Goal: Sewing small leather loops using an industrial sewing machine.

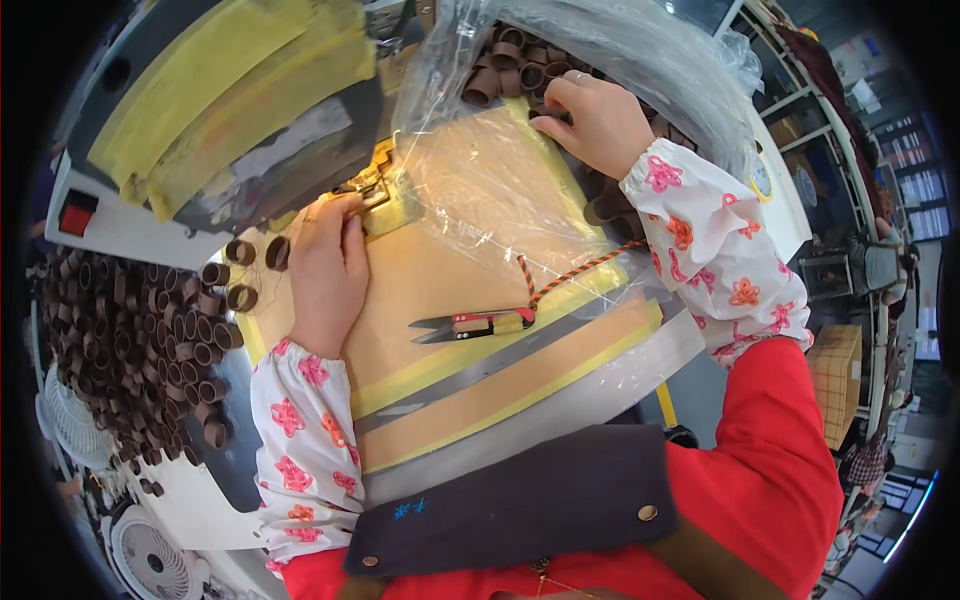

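My left hand (333,268) is at the sewing machine's brass-coloured presser foot area (372,187), its fingers drawn together. Whatever they may hold is hidden. Over at the upper right, my right hand (598,120) has its fingers curled and thumb bent in among brown fabric loops (508,52) in a clear plastic bag (450,165). A loop may be under its fingertips, but I cannot make it out. Between my hands lie red-and-black thread snips (480,323), tied to an orange-and-black cord (590,264). A few single loops (241,298) rest just left of my left hand.
The sewing machine head (250,110), covered with yellow tape, stands at the upper left. A large heap of brown loops (130,330) spreads along the left side. Yellow tape edges the tan work board (420,375). A white fan (150,560) stands at lower left.
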Tool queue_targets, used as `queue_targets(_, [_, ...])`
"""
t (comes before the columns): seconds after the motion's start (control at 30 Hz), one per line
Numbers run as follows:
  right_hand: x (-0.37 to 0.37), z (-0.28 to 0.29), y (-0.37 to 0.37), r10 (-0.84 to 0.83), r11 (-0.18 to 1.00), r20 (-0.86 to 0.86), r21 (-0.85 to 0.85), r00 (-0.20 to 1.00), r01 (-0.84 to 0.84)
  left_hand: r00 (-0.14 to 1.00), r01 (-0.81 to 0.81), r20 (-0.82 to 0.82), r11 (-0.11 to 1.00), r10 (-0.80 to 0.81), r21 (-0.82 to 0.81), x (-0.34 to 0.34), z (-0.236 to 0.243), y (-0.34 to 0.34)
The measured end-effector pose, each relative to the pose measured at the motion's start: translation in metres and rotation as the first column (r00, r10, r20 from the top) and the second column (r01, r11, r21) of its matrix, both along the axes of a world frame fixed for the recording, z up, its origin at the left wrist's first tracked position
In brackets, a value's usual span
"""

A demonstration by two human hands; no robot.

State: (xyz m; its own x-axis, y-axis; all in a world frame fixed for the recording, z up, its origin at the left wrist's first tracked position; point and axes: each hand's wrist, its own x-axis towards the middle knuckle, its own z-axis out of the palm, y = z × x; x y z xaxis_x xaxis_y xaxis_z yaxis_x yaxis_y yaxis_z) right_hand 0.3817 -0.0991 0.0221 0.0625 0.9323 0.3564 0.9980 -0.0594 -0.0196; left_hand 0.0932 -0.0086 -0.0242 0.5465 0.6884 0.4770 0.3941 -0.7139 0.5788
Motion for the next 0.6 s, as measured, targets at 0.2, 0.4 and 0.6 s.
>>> queue_targets(0.2, [0.000, -0.002, 0.012, -0.145, 0.981, 0.119, -0.114, 0.982, 0.159, 0.998, -0.016, 0.055, 0.976, 0.028, -0.215, 0.003, 0.006, 0.002])
queue_targets(0.4, [-0.074, 0.008, 0.014, 0.203, 0.973, -0.734, 0.076, 0.648, -0.219, 0.943, 0.173, 0.331, 0.895, -0.031, -0.412, 0.000, 0.000, 0.002])
queue_targets(0.6, [-0.120, -0.023, 0.033, -0.035, 0.980, -0.993, -0.056, 0.113, -0.188, 0.952, 0.234, 0.294, 0.824, -0.086, -0.515, -0.004, 0.007, -0.001])
